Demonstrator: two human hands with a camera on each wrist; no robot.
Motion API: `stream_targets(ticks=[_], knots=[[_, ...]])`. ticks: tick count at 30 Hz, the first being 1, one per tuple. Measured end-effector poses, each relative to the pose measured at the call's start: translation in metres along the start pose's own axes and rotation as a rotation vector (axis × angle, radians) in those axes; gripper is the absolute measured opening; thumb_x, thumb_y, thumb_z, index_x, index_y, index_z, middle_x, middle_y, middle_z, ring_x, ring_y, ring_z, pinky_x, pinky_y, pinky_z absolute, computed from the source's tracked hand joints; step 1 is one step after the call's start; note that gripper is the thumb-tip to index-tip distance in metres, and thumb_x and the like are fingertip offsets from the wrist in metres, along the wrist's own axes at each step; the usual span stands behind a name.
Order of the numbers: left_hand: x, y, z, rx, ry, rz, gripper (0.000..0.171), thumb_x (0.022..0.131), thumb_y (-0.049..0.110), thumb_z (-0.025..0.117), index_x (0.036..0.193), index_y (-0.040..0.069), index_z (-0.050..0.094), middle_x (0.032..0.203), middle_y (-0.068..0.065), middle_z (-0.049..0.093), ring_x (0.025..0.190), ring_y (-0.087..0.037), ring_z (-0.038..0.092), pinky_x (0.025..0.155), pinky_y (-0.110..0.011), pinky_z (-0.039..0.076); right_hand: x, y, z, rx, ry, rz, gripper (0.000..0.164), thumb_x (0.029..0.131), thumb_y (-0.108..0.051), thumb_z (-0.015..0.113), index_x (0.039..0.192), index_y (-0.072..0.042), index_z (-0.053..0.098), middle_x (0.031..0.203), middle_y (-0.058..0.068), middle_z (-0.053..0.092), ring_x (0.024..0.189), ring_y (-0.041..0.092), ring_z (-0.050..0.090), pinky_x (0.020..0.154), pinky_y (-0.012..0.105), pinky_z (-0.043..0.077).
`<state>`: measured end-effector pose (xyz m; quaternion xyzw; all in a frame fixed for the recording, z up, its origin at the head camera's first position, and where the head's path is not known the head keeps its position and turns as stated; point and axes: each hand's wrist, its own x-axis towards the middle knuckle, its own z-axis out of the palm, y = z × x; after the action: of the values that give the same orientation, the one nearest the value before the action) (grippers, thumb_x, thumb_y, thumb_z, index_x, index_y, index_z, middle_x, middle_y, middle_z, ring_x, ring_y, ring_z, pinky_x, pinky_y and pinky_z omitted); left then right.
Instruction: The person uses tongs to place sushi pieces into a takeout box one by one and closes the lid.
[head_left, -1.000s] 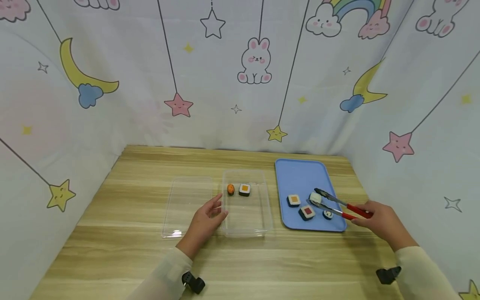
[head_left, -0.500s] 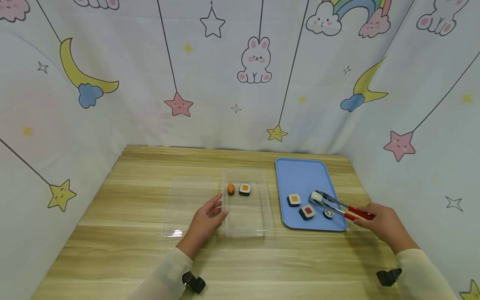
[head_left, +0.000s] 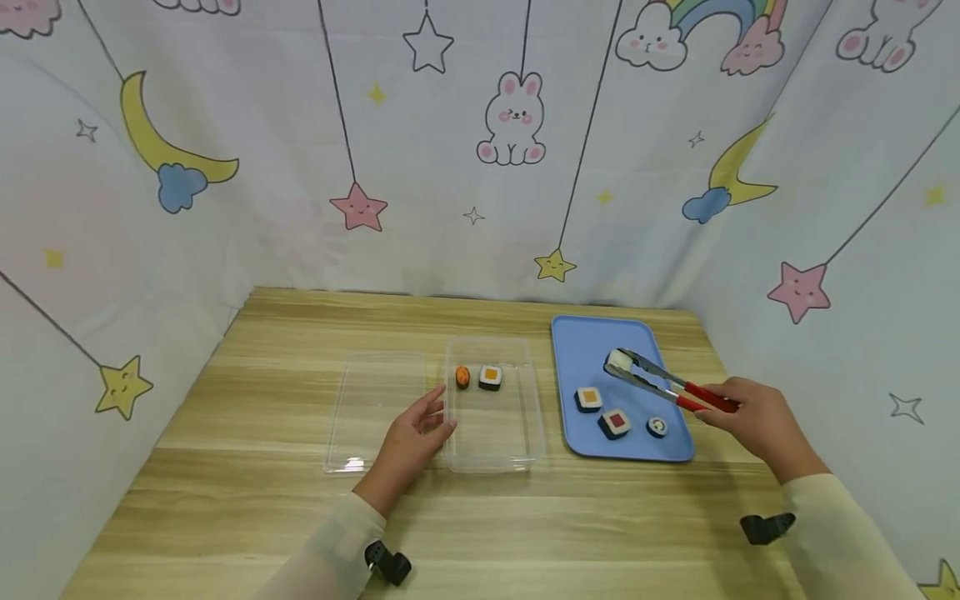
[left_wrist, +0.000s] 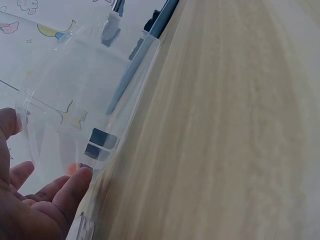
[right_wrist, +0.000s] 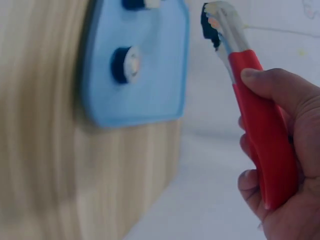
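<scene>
My right hand [head_left: 763, 417] grips red-handled metal tongs [head_left: 693, 395]. Between the tips of the tongs is a white-topped sushi piece [head_left: 619, 359], held above the blue tray [head_left: 592, 337]. The right wrist view shows thumb and fingers wrapped round the red handles [right_wrist: 265, 135]. On the tray lie a yellow-centred sushi piece [head_left: 588, 399], a red-centred one [head_left: 615, 423] and a small round roll [head_left: 657, 427]. My left hand [head_left: 411, 442] touches the left side of a clear plastic box [head_left: 491, 433] with relaxed fingers. Inside the box sit an orange-topped piece [head_left: 462, 377] and another yellow-centred piece [head_left: 491, 377].
A clear lid [head_left: 375, 408] lies flat on the wooden table [head_left: 247, 433], left of the box. Behind the table and along both sides hangs a printed white curtain [head_left: 427, 167]. The tray stands a short way right of the box.
The tongs have closed on the white-topped sushi piece and lifted it from the tray, moving it up and slightly left. My left hand has stayed at the box.
</scene>
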<state>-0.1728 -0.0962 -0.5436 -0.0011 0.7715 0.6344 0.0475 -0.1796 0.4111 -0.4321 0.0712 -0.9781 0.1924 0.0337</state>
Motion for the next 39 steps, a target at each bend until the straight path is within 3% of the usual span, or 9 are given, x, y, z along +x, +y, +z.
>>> stream_targets(ticks=[9,16,23,30,39], knots=[[0.0,0.0,-0.001,-0.026,-0.009,-0.014,0.064,0.097,0.017,0.075,0.156,0.018,0.05,0.145,-0.02,0.059,0.128,-0.032,0.061,0.105,-0.053,0.049,0.033,-0.059,0.0,0.084,-0.027,-0.077,0.046,0.088,-0.027,0.086,0.126,-0.003,0.075,0.108,0.017,0.07,0.09,0.029,0.06,0.068,0.035,0.054],[-0.001,0.001,-0.001,-0.037,-0.011,-0.017,0.064,0.097,0.017,0.075,0.156,0.02,0.05,0.145,-0.02,0.059,0.128,-0.032,0.062,0.104,-0.052,0.05,0.058,-0.109,0.025,0.115,-0.08,-0.227,0.04,0.084,-0.02,0.089,0.12,-0.007,0.079,0.099,0.003,0.071,0.085,0.025,0.06,0.066,0.033,0.054],[-0.002,0.0,-0.002,-0.045,-0.013,0.005,0.064,0.097,0.02,0.076,0.156,0.022,0.05,0.145,-0.02,0.059,0.127,-0.032,0.062,0.103,-0.052,0.05,0.072,-0.152,0.052,0.083,-0.178,-0.372,0.039,0.083,-0.026,0.09,0.119,-0.013,0.08,0.09,-0.008,0.065,0.08,0.018,0.058,0.068,0.031,0.05],[-0.002,0.0,-0.002,-0.039,0.0,0.009,0.064,0.096,0.019,0.076,0.155,0.024,0.052,0.143,-0.018,0.061,0.125,-0.031,0.063,0.101,-0.05,0.052,0.086,-0.177,0.073,0.001,-0.255,-0.452,0.031,0.084,-0.022,0.088,0.113,-0.014,0.082,0.086,-0.011,0.062,0.076,0.009,0.053,0.066,0.028,0.049],[-0.002,0.0,-0.001,-0.041,-0.002,0.021,0.064,0.096,0.015,0.076,0.155,0.022,0.052,0.14,-0.017,0.063,0.123,-0.031,0.064,0.096,-0.046,0.054,0.095,-0.187,0.085,-0.025,-0.322,-0.426,0.028,0.084,-0.019,0.087,0.111,-0.013,0.082,0.089,0.001,0.068,0.077,0.011,0.056,0.065,0.028,0.051]])
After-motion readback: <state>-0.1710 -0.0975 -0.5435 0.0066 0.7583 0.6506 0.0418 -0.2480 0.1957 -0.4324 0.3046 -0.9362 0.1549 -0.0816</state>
